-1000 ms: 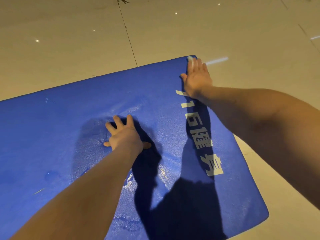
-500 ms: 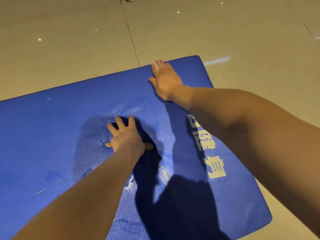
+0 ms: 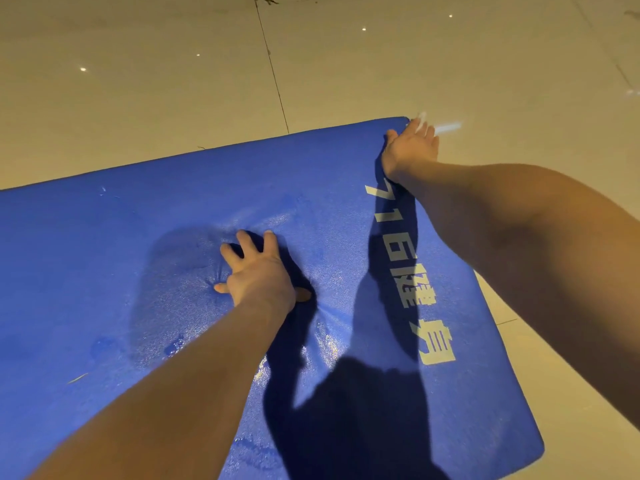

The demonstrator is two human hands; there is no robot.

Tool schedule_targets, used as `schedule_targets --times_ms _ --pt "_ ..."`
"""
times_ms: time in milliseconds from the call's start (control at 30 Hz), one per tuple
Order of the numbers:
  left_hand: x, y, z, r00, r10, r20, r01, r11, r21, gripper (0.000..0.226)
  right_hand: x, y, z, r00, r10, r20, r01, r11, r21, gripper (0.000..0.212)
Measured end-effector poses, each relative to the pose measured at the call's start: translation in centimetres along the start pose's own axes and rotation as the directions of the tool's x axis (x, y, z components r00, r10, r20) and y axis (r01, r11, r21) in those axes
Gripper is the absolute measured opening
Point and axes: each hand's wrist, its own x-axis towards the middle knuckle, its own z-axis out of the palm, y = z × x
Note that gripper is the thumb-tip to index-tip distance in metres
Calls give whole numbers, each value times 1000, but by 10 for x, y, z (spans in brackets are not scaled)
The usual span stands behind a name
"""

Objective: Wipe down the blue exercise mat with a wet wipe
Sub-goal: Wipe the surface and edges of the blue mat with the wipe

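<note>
Your left grip [image 3: 258, 271] presses the blue mat [image 3: 104, 271], fingers spread, holding nothing. Your right grip [image 3: 410, 150] lies flat on the mat's far corner, a blurred white wipe [image 3: 421, 116] under its fingertips. Pale lettering [image 3: 434, 344] runs below that grip; wet patches [image 3: 329, 346] glisten beside the left; tiled floor [image 3: 173, 81] beyond.

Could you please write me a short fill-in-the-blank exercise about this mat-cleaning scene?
1. The left hand presses down on the soft foam exercise mat, whose colour is ____.
2. The right hand rests at the mat's far ____.
3. The mat lies on a glossy beige floor made of ____.
4. Pale printed characters run beside the ____ forearm.
Missing words: blue; corner; tiles; right.
</note>
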Motion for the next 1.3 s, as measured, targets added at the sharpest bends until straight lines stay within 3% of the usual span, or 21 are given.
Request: schedule_targets --times_ms 433,733,867,1000,1300 --pt "2 0 2 1000 -3 -17 3 1000 -5 127 -58 35 8 998 -50 -48 47 997 -53 63" --pt "-6 0 4 1000 -21 -15 21 1000 12 126 -125 77 11 999 -28 26 29 998 -47 63" --pt "-18 1 19 996 -5 -92 6 1000 13 96 -159 97 15 999 0 51 2 999 -35 63" --pt "-48 2 42 960 128 -250 -118 992 54 56 -204 121 17 997 13 70 -10 999 -41 63" --pt "-128 0 94 962 210 -176 -210 978 17 68 -311 187 38 995 39 95 -39 999 2 61"
